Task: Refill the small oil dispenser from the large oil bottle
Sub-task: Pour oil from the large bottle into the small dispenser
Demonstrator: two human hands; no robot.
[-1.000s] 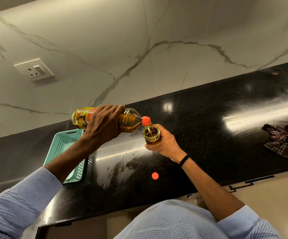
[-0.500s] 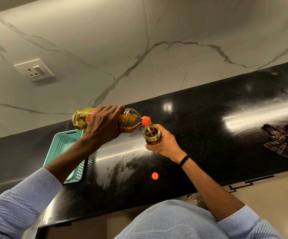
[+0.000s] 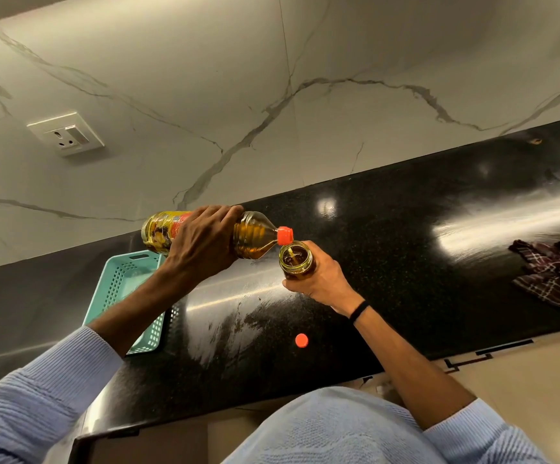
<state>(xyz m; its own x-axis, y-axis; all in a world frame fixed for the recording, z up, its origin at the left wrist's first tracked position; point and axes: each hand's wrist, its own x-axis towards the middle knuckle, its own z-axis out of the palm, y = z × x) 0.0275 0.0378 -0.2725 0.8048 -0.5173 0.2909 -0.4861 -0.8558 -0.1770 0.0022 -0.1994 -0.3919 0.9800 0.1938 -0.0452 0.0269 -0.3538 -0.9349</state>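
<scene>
My left hand (image 3: 201,242) grips the large oil bottle (image 3: 253,237) around its middle and holds it nearly on its side above the black counter. Its orange neck ring (image 3: 284,235) sits over the open mouth of the small oil dispenser (image 3: 296,259), a clear jar partly full of amber oil. A thin stream of oil falls into the dispenser. My right hand (image 3: 322,279) holds the dispenser upright from below and the right. A small orange cap (image 3: 301,340) lies on the counter nearer to me.
A teal perforated basket (image 3: 128,289) lies on the black counter (image 3: 406,262) at the left, partly under my left forearm. A dark checked cloth (image 3: 553,272) lies at the right edge. A wall socket (image 3: 66,133) is on the marble wall.
</scene>
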